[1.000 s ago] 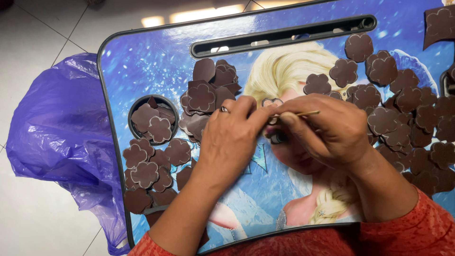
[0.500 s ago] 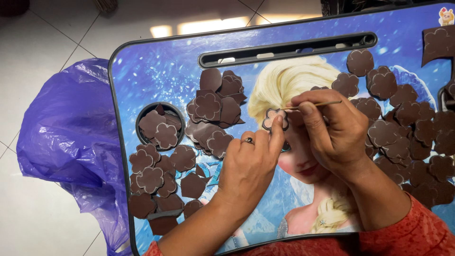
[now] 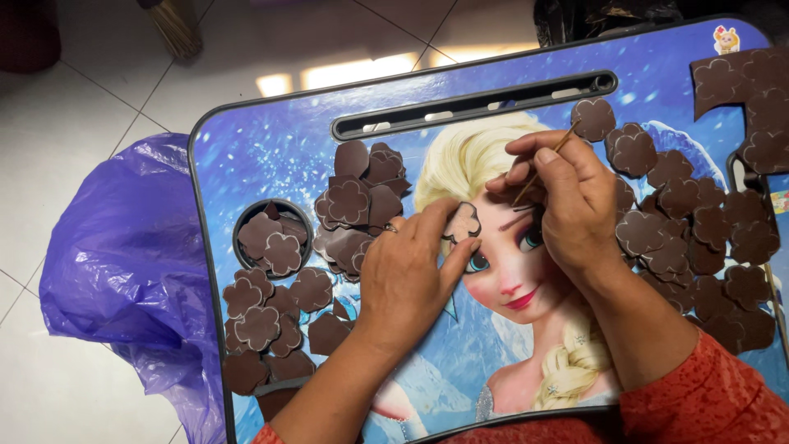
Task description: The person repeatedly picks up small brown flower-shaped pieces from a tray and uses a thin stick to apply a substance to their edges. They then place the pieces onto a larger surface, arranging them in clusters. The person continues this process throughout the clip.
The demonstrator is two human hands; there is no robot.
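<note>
your left hand [image 3: 407, 275] covers part of the brown flower piece [image 3: 463, 222], so you see only its upper half. your right hand [image 3: 571, 205] hides the lower end of the thin stick [image 3: 549, 161]. the lap tray [image 3: 271, 148] is cut off at the right and bottom edges. the purple plastic bag [image 3: 115, 271] goes partly under the tray. the broom [image 3: 174, 25] is cut off at the top edge.

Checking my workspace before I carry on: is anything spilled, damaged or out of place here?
Nothing looks damaged. The brown flower cutouts lie in loose overlapping heaps on the lap table, some in its round cup recess. A purple plastic bag sits crumpled on the floor beside it.
</note>
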